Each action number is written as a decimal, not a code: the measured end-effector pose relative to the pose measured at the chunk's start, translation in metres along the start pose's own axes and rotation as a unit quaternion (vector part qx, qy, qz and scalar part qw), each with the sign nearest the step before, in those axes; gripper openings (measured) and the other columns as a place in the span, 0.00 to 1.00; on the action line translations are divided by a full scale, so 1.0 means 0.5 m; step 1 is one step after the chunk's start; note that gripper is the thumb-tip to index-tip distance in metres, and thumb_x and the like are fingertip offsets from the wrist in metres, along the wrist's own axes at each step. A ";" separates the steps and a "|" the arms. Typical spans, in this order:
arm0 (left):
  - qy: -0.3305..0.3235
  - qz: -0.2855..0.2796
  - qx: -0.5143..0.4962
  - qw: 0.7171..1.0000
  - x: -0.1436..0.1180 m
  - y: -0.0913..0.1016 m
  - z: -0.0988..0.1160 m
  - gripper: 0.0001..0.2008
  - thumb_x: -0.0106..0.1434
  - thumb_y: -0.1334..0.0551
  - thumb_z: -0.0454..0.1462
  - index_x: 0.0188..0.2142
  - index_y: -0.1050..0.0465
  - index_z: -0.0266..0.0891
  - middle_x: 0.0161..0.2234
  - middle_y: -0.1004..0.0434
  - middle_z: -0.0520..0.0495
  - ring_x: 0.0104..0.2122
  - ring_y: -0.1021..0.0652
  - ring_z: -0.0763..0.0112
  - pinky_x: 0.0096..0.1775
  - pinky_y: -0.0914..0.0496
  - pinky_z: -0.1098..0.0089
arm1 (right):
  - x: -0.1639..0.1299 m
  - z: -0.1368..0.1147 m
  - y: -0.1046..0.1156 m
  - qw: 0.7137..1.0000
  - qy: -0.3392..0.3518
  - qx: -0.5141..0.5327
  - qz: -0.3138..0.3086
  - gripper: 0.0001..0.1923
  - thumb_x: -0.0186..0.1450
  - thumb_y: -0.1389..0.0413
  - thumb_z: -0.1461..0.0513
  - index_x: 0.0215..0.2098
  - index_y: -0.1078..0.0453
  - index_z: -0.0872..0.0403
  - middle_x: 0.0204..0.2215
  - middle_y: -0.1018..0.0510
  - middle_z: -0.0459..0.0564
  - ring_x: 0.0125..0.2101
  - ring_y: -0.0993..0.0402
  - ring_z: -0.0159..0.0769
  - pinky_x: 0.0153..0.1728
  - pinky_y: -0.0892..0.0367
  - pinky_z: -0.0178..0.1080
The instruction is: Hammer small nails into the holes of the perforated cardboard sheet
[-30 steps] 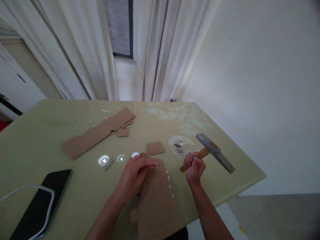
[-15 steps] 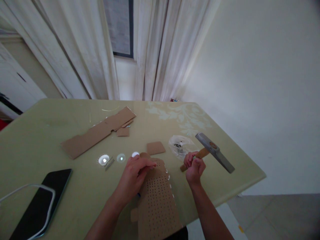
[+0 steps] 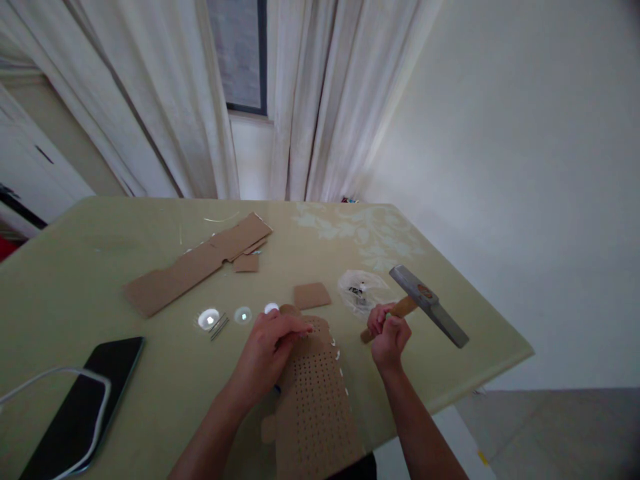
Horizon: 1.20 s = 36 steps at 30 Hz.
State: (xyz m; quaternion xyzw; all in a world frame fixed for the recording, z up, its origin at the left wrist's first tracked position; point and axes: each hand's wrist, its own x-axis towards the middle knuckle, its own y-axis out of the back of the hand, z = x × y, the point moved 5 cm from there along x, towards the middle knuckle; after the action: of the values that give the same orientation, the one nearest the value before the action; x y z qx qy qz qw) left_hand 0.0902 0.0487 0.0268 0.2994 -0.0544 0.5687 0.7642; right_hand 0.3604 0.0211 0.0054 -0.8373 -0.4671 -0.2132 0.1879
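Barely anything has changed from a moment ago: the right hand (image 3: 387, 337) is still fisted around the wooden handle of the hammer (image 3: 427, 305), head raised off the table and angled out to the right, perhaps a hair higher than before. The left hand (image 3: 270, 350) stays where it was, fingers bent and pressing down on the near top of the perforated cardboard strip (image 3: 315, 400), fingertips pinched close at a spot by its upper edge; whether they grip a nail I cannot tell. The strip runs over the table's near edge (image 3: 450, 393). Clear tabletop lies between strip and hammer; a plastic bag (image 3: 361, 290) sits just behind the right hand, a small cardboard square (image 3: 311, 295) beyond the left, the phone (image 3: 83, 400) well off to the left.
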 end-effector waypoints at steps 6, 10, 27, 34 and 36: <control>-0.003 0.002 -0.007 1.000 -0.002 0.001 -0.003 0.14 0.72 0.38 0.30 0.42 0.15 0.49 0.38 0.13 0.52 0.38 0.22 0.64 0.43 0.33 0.66 | 0.002 -0.001 0.000 1.000 -0.002 -0.001 -0.003 0.28 0.74 0.45 0.40 0.27 0.40 0.50 0.18 0.45 0.36 0.16 0.50 0.28 0.17 0.53 0.32; 0.009 -0.001 -0.009 1.000 -0.003 -0.002 -0.009 0.14 0.73 0.38 0.31 0.43 0.15 0.50 0.39 0.13 0.53 0.39 0.22 0.64 0.44 0.33 0.65 | 0.003 0.001 -0.001 1.000 -0.005 0.001 -0.003 0.28 0.74 0.44 0.40 0.27 0.40 0.50 0.18 0.45 0.36 0.16 0.51 0.28 0.18 0.52 0.32; 0.017 -0.030 0.072 0.997 -0.003 -0.014 -0.004 0.07 0.73 0.35 0.37 0.43 0.16 0.49 0.35 0.16 0.51 0.38 0.22 0.60 0.46 0.33 0.60 | -0.001 0.003 -0.015 0.993 -0.095 -0.032 -0.064 0.34 0.69 0.47 0.31 0.25 0.41 0.49 0.17 0.46 0.37 0.17 0.52 0.28 0.19 0.54 0.34; 0.015 -0.042 0.079 0.996 -0.006 -0.022 -0.009 0.06 0.72 0.33 0.36 0.42 0.16 0.49 0.37 0.15 0.51 0.39 0.21 0.60 0.47 0.34 0.58 | -0.045 -0.063 -0.013 0.921 -0.285 -0.050 -0.260 0.29 0.74 0.45 0.38 0.28 0.36 0.50 0.16 0.46 0.35 0.13 0.54 0.26 0.12 0.55 0.31; 0.017 -0.048 0.077 0.996 -0.006 -0.023 -0.008 0.07 0.73 0.33 0.36 0.42 0.16 0.49 0.38 0.14 0.51 0.40 0.21 0.60 0.47 0.35 0.58 | -0.051 -0.093 -0.002 0.877 -0.353 -0.083 -0.317 0.30 0.74 0.47 0.36 0.29 0.37 0.50 0.18 0.46 0.35 0.15 0.53 0.26 0.14 0.54 0.30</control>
State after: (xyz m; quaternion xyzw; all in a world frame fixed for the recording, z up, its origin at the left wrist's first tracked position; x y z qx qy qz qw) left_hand 0.0987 0.0463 0.0177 0.3504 0.0171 0.5387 0.7660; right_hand 0.3393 -0.0202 0.0309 -0.6766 -0.7234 0.0102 -0.1368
